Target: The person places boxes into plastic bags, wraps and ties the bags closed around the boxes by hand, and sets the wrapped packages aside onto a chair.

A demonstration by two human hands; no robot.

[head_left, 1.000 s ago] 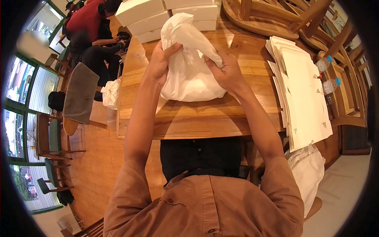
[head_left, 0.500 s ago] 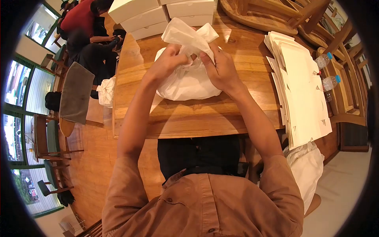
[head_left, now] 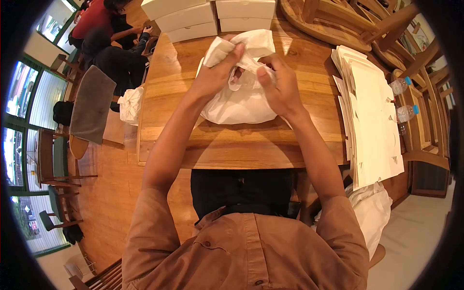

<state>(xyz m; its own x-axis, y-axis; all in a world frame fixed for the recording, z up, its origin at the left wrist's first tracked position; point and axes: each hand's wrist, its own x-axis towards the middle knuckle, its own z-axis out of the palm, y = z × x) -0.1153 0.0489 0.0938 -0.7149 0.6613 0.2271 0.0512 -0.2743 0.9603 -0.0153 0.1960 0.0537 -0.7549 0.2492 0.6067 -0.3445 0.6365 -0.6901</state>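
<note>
A white plastic bag (head_left: 241, 107) sits bulging on the wooden table in front of me, its contents hidden. Its top is twisted, with two handle ends crossing between my hands. My left hand (head_left: 220, 71) is closed around the left part of the twisted top, thumb pressed onto the plastic. On the other side my right hand (head_left: 280, 86) has its fingers curled round the right handle, thumb raised toward the middle. A small loop of plastic hangs between the hands, where a fingertip shows through.
White cardboard boxes (head_left: 193, 24) are stacked at the table's back. A pile of flat white card sheets (head_left: 369, 116) lies along the right edge, beside water bottles (head_left: 405, 113) and upturned wooden chairs (head_left: 328, 24). Another tied white bag (head_left: 130, 106) is at left. Two people (head_left: 108, 53) sit beyond.
My left hand has moved right and up, its thumb now over the crossed plastic. The handle ends are pulled closer together. The view has shifted slightly.
</note>
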